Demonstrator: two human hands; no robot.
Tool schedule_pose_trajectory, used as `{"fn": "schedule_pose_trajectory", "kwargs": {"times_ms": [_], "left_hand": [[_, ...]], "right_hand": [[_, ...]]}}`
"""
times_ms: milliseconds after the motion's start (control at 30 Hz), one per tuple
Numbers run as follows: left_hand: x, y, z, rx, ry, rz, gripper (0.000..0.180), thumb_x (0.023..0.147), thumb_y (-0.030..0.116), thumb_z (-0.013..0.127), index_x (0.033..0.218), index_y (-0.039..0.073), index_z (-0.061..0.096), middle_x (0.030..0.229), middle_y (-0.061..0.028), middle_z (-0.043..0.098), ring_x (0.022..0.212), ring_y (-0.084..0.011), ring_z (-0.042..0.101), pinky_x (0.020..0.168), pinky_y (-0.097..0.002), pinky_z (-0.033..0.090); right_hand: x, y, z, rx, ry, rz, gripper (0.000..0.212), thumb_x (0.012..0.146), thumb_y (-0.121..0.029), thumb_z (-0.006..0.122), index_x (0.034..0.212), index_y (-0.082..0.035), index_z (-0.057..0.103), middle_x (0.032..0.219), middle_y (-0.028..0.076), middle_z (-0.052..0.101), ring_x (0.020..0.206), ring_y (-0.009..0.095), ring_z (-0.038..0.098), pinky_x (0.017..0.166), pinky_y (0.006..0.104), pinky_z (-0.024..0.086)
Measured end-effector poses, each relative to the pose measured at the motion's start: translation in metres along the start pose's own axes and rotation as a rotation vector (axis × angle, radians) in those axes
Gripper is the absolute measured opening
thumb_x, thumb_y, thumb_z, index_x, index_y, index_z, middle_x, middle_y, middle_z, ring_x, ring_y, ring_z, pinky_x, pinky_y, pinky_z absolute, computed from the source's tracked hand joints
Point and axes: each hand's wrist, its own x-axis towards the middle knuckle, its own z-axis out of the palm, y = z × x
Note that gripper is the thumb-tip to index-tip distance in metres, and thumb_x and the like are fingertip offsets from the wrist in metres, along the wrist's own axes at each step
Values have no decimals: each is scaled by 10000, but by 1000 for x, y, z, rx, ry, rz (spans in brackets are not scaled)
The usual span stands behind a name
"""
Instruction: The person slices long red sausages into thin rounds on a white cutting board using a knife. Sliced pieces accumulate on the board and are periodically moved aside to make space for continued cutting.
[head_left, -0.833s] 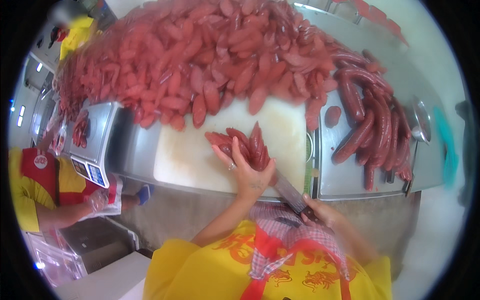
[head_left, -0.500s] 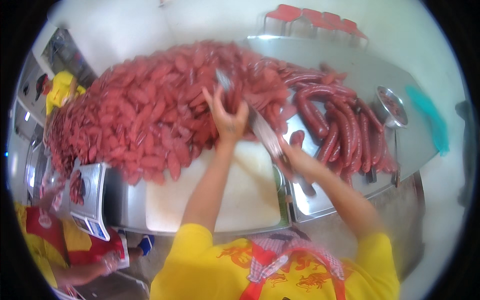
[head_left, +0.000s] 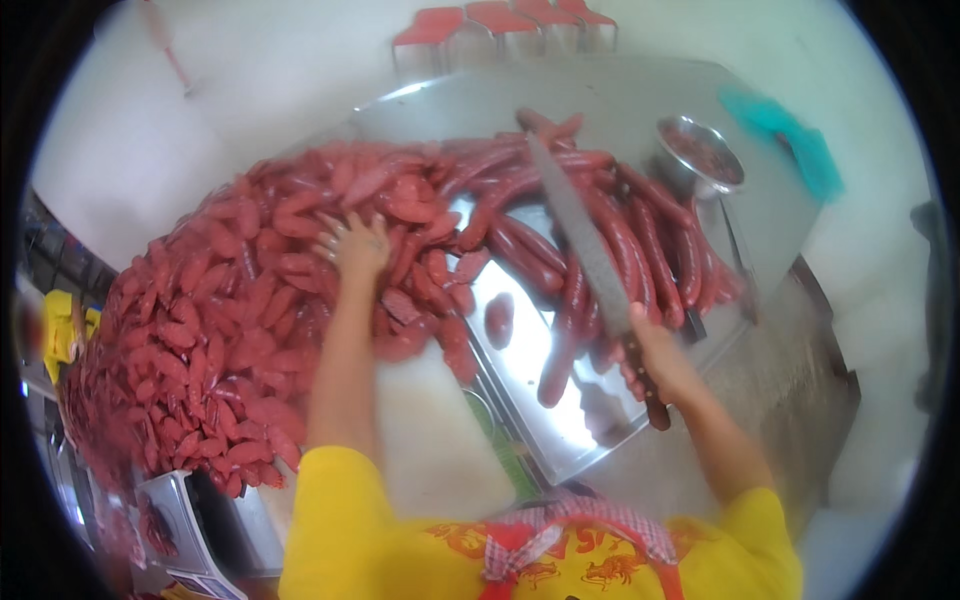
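Observation:
My right hand [head_left: 660,358] grips the brown handle of a long knife [head_left: 583,228], its blade angled up and to the left above the whole sausages [head_left: 638,225]. My left hand [head_left: 354,246] rests with fingers spread on the large heap of red sausage slices [head_left: 240,310]. Below that hand lies a white cutting board [head_left: 440,430], partly covered by the heap's edge. One short sausage piece [head_left: 499,320] sits alone on the shiny metal tray [head_left: 560,455] between the heap and the whole sausages.
A metal bowl [head_left: 700,155] with reddish pieces stands on the far right of the metal table [head_left: 640,95], near a teal plastic bag [head_left: 785,140]. At the lower left is a scale [head_left: 185,520]. Red stools [head_left: 430,28] line the far wall. A person in yellow [head_left: 62,335] is at the left.
My left hand has moved left onto the sliced heap. My right hand has swung the knife right, over the whole sausages. The view has turned to the right.

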Motion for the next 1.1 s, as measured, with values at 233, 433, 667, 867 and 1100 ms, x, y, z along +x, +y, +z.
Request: {"fn": "schedule_pose_trajectory", "kwargs": {"times_ms": [233,433,667,867,1100], "left_hand": [[-4,61,-52,88,-248,77,636,903,530,480,1303,36,513,1232,-271,569,1132,-451,552,986,-556,377],[-103,159,24,-763,-628,52,601,730,457,752,955,-54,531,788,-190,648,681,-318,657,707,-380,536],[-117,214,60,-1344,-580,-604,389,628,187,725,891,-62,583,821,-171,646,723,-293,644,671,-350,525],[-144,169,-23,-1789,-802,-360,423,611,6,677,1014,75,569,822,-89,572,740,-224,600,506,-348,507],[-183,-24,-105,-1789,-1098,-353,435,905,296,668,1256,85,523,1056,-127,609,748,-197,649,617,-332,545]], "right_hand": [[-53,41,-63,194,171,-73,773,924,-723,304,725,-15,542,503,63,488,358,152,444,354,283,359],[-58,69,-58,300,124,-3,771,919,-726,316,739,-15,555,501,69,496,353,159,442,344,293,358],[-78,74,-38,170,-9,-54,768,940,-701,293,762,-5,565,531,75,518,392,155,471,391,275,378],[-93,79,-32,191,10,-182,735,948,-694,232,751,-51,528,493,63,469,372,174,455,371,302,369],[-82,71,-7,-57,-130,-202,735,967,-666,269,752,-32,571,547,42,511,424,129,462,427,257,371]]}}
